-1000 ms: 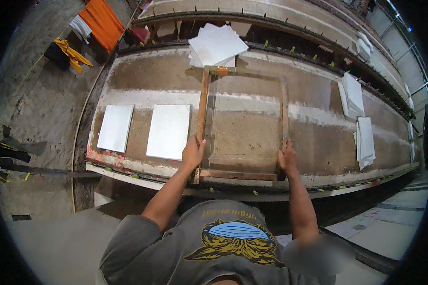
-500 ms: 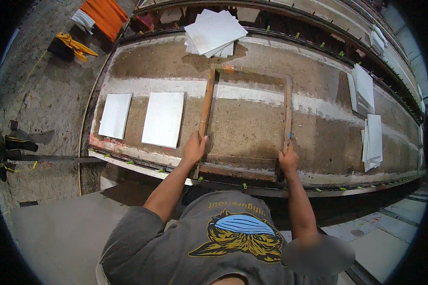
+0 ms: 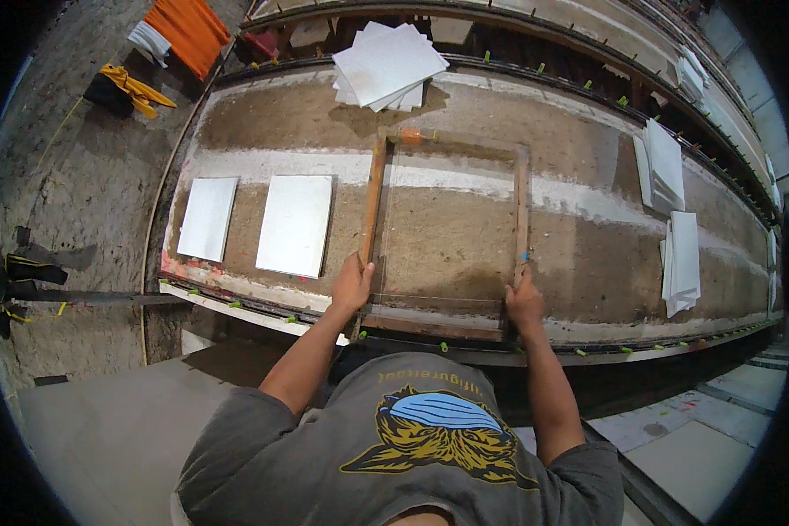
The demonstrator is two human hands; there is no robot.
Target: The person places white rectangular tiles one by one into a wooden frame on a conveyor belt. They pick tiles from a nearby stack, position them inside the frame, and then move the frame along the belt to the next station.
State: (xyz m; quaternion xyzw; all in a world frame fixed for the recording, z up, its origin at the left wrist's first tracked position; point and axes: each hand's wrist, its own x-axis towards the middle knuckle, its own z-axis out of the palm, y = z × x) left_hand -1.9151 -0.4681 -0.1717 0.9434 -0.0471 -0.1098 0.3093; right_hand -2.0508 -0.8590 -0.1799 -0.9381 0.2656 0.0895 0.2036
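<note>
Desk: long, brown with a pale band along it [image 3: 263, 118], stretching from left to right before the person.
Wooden frame: a rectangle [image 3: 375, 197] over the near half of the desk, its near rail by the desk's front edge; whether it touches the surface cannot be told.
Orange cloth: hanging beyond the desk's left end [image 3: 187, 37].
Far stack: white sheets fanned out [image 3: 388, 63] behind the frame.
Right piles: two leaning bunches of white sheets [image 3: 664, 167] [image 3: 681, 263].
Single sheets: two white ones [image 3: 208, 219] [image 3: 294, 225], flat, apart, left of the frame.
Left hand: grasping the frame's left rail [image 3: 351, 285].
Right hand: grasping the right rail [image 3: 524, 300], just below a blue spot [image 3: 525, 257].
Clips: small, green [image 3: 444, 346], along the desk's edges.
</note>
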